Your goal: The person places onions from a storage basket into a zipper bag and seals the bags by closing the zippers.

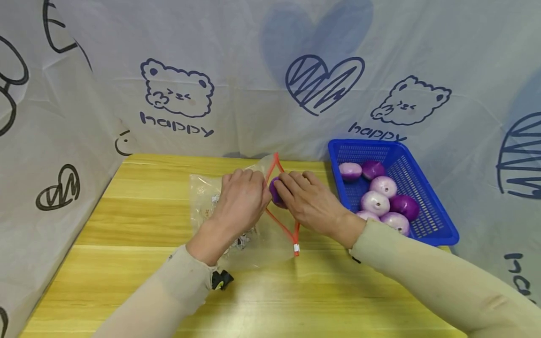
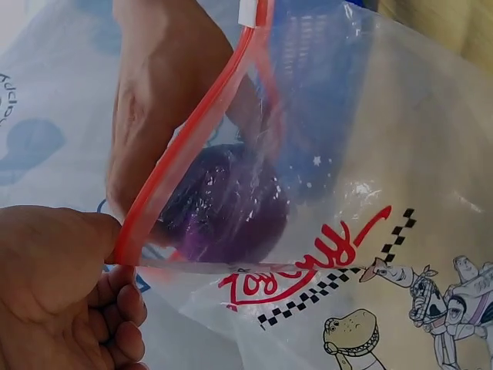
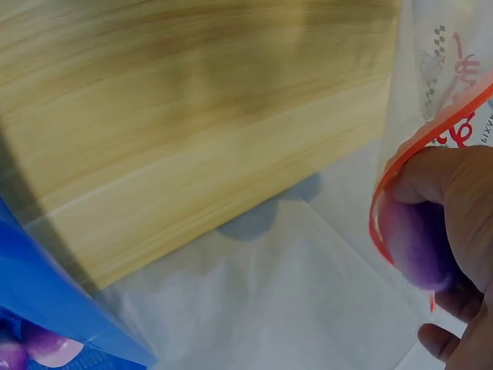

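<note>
1. Centrally, a clear zip bag with a red-orange zipper rim is seen lying on the yellow wooden table, its mouth turned toward the right.
2. The left hand is laid over the bag; in the left wrist view the rim is pinched between thumb and curled fingers and held open.
3. A purple onion is gripped by the right hand, fingers curled round it, right at the bag mouth.
4. In the left wrist view the onion is seen through the plastic, partly past the rim; printed cartoon figures are noted on the bag face.
5. In the right wrist view the onion is framed by the rim, fingers wrapped about it.
6. A blue plastic basket stands just right of the hands on the table; more purple and pale onions are held in it.
7. A printed cloth backdrop is hung behind the table.
</note>
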{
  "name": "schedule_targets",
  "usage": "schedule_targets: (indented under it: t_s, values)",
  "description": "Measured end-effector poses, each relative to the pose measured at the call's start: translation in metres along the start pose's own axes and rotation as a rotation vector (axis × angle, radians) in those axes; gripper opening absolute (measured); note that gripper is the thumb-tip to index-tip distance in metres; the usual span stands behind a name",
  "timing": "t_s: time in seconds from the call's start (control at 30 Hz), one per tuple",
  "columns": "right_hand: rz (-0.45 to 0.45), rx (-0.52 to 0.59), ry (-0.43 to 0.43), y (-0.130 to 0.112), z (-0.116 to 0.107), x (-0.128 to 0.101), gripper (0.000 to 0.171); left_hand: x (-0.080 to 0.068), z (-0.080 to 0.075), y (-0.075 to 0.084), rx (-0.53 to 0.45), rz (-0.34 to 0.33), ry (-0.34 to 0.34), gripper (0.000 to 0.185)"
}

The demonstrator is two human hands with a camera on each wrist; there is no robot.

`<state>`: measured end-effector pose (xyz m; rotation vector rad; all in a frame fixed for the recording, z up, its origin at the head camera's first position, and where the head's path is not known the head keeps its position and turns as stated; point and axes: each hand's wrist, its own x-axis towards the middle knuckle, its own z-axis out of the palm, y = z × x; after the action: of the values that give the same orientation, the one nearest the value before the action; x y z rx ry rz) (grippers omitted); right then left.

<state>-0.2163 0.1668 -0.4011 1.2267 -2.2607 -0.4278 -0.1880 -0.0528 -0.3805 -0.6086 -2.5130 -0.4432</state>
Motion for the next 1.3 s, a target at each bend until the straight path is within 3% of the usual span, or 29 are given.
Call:
schedule_targets:
  t_s: [0.17, 0.37, 0.67, 1.07, 1.3]
  values:
    - [-0.064, -0.01, -0.024, 0.001, -0.002, 0.001, 0.045, 0.004, -0.008, -0.001, -0.04, -0.049, -0.015, 0.017]
    - [-0.115, 0.001, -0.05, 0.004, 0.001, -0.002, 0.042, 0.007, -0.02, 0.003, -0.077, -0.068, 0.014, 0.017]
    - [-0.108, -0.018, 0.005, 0.002, -0.003, 0.0, 0.054, 0.008, -0.023, 0.007, -0.08, -0.142, -0.046, 0.018]
    - [-0.096, -0.048, 0.01, 0.003, -0.001, -0.005, 0.054, 0.008, -0.024, 0.004, -0.094, -0.194, -0.076, 0.017]
    - [-0.07, -0.038, 0.113, 0.004, 0.001, -0.011, 0.049, 0.006, -0.027, 0.004, -0.093, -0.255, -0.104, 0.018]
